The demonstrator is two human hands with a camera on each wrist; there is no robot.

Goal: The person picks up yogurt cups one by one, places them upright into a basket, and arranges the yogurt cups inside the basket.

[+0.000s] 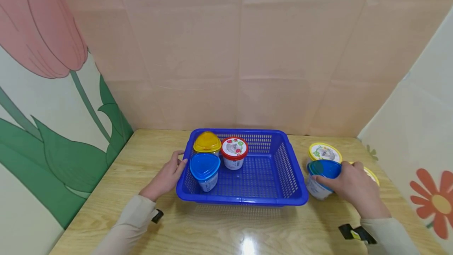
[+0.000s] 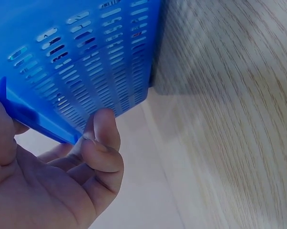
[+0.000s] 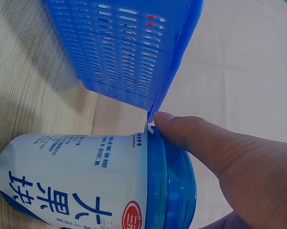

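A blue plastic basket point(image 1: 244, 201) stands on the table, holding a yellow-lidded yogurt cup point(image 1: 207, 142), a blue-lidded one point(image 1: 205, 167) and a red-lidded one point(image 1: 234, 148). My left hand point(image 1: 165, 176) holds the basket's left rim; in the left wrist view its fingers curl beside the slotted wall. To the right of the basket, my right hand point(image 1: 354, 186) grips another blue-lidded yogurt cup point(image 3: 76, 176) by its lid point(image 3: 174, 191), thumb along the lid's edge. That cup is upright, close to the basket's right side.
Behind the gripped cup stands a yellow-lidded cup point(image 1: 325, 152). A second yellow lid point(image 1: 371, 176) shows partly behind my right hand. A beige wall covering point(image 1: 240, 58) rises at the table's back edge, with flower-printed panels point(image 1: 439, 204) at the sides.
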